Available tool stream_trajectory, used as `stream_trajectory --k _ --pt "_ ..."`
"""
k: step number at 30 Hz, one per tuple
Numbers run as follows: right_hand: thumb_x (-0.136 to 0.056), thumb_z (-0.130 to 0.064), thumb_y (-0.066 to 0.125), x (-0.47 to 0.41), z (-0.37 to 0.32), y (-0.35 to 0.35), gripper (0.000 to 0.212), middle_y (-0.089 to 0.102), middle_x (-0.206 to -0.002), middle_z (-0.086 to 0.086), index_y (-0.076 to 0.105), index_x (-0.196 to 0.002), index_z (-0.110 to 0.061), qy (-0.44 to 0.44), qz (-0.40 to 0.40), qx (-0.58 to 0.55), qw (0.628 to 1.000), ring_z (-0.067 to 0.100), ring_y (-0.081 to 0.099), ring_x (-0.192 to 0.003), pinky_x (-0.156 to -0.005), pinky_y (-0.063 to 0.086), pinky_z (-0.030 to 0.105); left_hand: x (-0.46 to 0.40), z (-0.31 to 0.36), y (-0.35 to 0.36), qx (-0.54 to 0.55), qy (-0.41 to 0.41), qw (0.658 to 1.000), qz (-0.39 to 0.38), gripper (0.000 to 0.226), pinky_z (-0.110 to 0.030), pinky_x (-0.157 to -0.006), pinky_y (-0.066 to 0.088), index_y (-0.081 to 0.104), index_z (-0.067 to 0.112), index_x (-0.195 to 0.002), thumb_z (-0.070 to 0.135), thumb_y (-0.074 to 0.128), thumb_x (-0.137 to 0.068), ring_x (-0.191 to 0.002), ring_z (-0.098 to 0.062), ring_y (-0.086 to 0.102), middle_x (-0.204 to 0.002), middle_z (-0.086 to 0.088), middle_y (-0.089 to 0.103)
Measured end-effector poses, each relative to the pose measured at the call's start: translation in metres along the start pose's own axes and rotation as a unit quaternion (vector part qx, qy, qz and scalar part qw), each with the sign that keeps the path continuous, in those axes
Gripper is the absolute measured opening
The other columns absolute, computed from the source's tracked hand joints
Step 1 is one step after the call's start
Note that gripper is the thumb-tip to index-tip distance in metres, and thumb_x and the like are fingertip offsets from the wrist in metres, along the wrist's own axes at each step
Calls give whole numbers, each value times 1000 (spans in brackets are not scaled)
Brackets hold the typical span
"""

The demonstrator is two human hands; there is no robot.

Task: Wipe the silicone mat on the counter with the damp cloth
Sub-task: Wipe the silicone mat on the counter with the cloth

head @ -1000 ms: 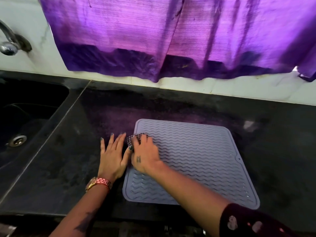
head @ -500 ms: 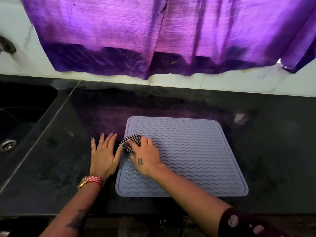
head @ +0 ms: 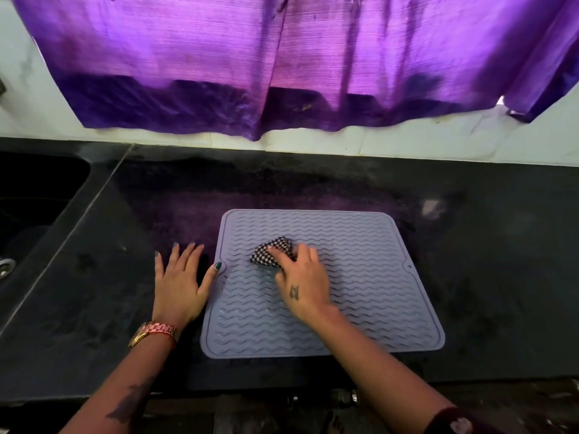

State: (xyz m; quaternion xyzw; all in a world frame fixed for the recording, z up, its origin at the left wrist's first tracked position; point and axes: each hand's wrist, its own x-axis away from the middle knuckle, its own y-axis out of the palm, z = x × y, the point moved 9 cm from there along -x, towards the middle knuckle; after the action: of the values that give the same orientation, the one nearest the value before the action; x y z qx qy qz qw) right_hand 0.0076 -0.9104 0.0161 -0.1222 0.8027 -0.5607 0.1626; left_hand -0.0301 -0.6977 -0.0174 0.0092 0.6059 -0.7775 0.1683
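A black stone kitchen counter [head: 94, 308] runs below a white tiled wall [head: 407, 145], over which hangs a purple curtain [head: 282, 57] lit from behind. At the far left, a dark sink basin [head: 31, 195] is set into the counter, its metal drain [head: 4, 267] just visible at the frame edge.

A square, pale lavender silicone mat [head: 360, 292] with raised wavy ridges and rounded corners lies flat on the counter, near its front edge and roughly at centre.

The right hand [head: 302, 285] rests on the left-central part of the mat, fingers curled over a bunched black-and-white checked cloth [head: 271, 252], which it presses against the ridges. Part of the cloth shows beyond the fingertips on the far-left side.

The left hand [head: 180, 283] lies flat on the counter just left of the mat, fingers straight and spread, holding nothing; its thumb tip touches the mat's left border. A rose-gold metal watch [head: 153, 332] circles the left wrist.
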Motion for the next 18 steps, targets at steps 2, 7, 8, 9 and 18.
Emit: stream_trajectory --k 2,7,8,9,18 --pt "-82 -27 61 11 10 5 53 51 -118 14 47 -133 -31 10 10 21 1000 31 48 -103 -77 50 39 -1 0 1 2 -1 1000 -2 81 -47 -116 -5 42 13 -139 66 12 -86 -142 -27 20 -147 -8 40" --pt "-91 -28 50 2 17 4 50 43 -124 9 38 -139 -33 -3 -17 1 1000 25 38 -112 -83 45 34 0 0 1 -2 3 1000 -5 83 -48 -116 -5 41 13 -140 68 12 -85 -143 -27 19 -147 -8 39" --pt "-92 -28 48 1 21 -1 50 43 -124 8 37 -140 -33 1 -8 -6 1000 24 37 -112 -83 42 32 0 0 1 -4 3 1000 -5 83 -47 -116 -5 41 13 -140 68 11 -85 -143 -27 19 -147 -8 39" --pt "-92 -26 49 3 26 -9 50 44 -122 8 38 -140 -32 6 15 -7 1000 24 39 -111 -81 40 30 1 0 1 -7 4 1000 -5 84 -47 -116 -5 42 13 -140 69 11 -84 -143 -28 19 -147 -8 39" --pt "-88 -27 54 17 68 -19 49 47 -119 9 44 -136 -35 51 28 35 998 25 41 -107 -81 43 33 1 1 2 -19 11 1000 -6 84 -48 -115 -3 45 12 -137 69 15 -84 -142 -30 21 -146 -10 41"
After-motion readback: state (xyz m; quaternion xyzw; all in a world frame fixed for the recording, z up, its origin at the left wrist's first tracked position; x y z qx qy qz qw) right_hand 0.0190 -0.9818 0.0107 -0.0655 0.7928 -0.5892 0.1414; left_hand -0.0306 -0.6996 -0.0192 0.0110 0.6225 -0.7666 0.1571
